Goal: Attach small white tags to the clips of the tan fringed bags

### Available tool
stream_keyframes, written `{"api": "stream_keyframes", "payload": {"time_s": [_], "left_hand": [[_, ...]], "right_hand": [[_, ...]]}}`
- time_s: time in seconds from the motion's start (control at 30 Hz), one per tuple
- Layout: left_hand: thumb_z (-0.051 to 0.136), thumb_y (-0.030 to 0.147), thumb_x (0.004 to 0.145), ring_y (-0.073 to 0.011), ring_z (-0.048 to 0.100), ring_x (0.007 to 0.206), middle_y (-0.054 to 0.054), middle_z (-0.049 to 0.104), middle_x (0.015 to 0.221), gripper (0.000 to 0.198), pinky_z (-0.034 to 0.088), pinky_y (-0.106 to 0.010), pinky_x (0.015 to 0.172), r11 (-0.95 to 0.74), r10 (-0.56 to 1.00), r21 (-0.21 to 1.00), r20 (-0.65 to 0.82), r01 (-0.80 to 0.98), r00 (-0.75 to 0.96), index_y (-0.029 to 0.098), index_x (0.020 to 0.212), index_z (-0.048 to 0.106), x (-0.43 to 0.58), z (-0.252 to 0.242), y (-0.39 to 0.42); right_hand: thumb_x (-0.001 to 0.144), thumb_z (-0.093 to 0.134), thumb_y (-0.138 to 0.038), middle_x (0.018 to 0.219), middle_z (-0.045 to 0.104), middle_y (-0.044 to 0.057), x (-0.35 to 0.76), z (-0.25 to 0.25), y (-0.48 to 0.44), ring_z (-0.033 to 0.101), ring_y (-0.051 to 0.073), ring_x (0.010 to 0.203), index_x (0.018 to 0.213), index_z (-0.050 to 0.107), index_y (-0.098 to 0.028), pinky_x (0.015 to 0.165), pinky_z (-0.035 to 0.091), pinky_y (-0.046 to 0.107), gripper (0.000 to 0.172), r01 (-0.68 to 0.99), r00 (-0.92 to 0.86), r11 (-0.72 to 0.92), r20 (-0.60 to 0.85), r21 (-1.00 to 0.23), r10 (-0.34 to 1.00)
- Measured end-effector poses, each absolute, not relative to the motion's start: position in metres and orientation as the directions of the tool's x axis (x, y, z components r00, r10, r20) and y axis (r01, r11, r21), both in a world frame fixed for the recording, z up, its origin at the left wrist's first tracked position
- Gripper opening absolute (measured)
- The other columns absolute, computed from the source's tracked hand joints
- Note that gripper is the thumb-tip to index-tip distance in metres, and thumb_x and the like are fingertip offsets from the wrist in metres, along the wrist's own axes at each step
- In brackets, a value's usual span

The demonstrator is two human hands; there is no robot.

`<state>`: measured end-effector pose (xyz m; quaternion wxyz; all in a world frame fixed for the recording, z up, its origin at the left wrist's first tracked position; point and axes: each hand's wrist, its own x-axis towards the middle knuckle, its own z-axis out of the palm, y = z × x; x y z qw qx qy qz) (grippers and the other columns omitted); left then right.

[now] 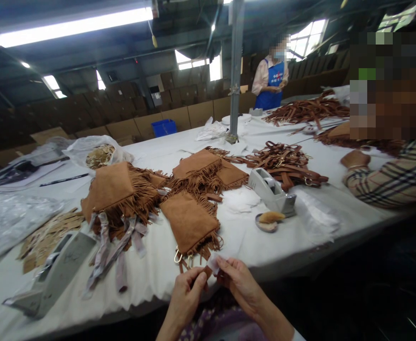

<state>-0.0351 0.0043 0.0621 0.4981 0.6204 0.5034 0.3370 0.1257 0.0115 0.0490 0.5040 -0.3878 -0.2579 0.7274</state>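
Observation:
At the table's front edge, my left hand [187,292] is closed, thumb pressed on a brown strap [207,271]. My right hand [241,286] pinches a thin white wrapping sheet [213,262] against the strap's end. Just beyond them lies a tan fringed bag [188,221], flat, with gold-coloured clasps [177,256] at its near edge. More fringed bags are piled behind it, including one bag [113,187] on the left whose straps [103,246] are wrapped in translucent film. My fingers hide much of the strap I hold.
Tape dispensers stand left [60,272] and right [272,192]. Near the right one are a small dish [266,226] and white sheets [239,200]. Brown straps [282,161] lie heaped behind. A co-worker's plaid sleeve [396,177] rests at right; another person [270,85] stands beyond the post [235,71].

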Motion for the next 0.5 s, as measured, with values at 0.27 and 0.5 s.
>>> {"api": "stream_keyframes", "payload": {"time_s": [0.27,0.5], "left_hand": [[0.050,0.048,0.086,-0.0127,0.046,0.057,0.000,0.059,0.067,0.049,0.036,-0.023,0.055,0.027,0.966,0.966,-0.091,0.255,0.242,0.014,0.120,0.053,-0.034,0.060,0.005],[0.057,0.054,0.080,-0.0160,0.055,0.059,0.001,0.059,0.063,0.074,0.047,-0.027,0.060,-0.006,0.987,0.981,-0.025,0.193,0.157,0.019,0.141,0.034,-0.027,0.054,-0.004]], "right_hand": [[0.067,0.070,-0.064,0.065,0.064,0.004,0.128,0.048,0.013,0.056,0.017,0.065,0.072,0.071,-0.013,0.066,0.045,0.029,0.051,-0.332,-0.141,-0.262,-0.228,-0.906,0.964],[0.075,0.066,-0.056,0.075,0.068,0.004,0.130,0.050,0.001,0.061,0.021,0.072,0.080,0.072,-0.016,0.062,0.045,0.028,0.041,-0.106,-0.156,-0.139,-0.121,-0.985,0.980]]}}
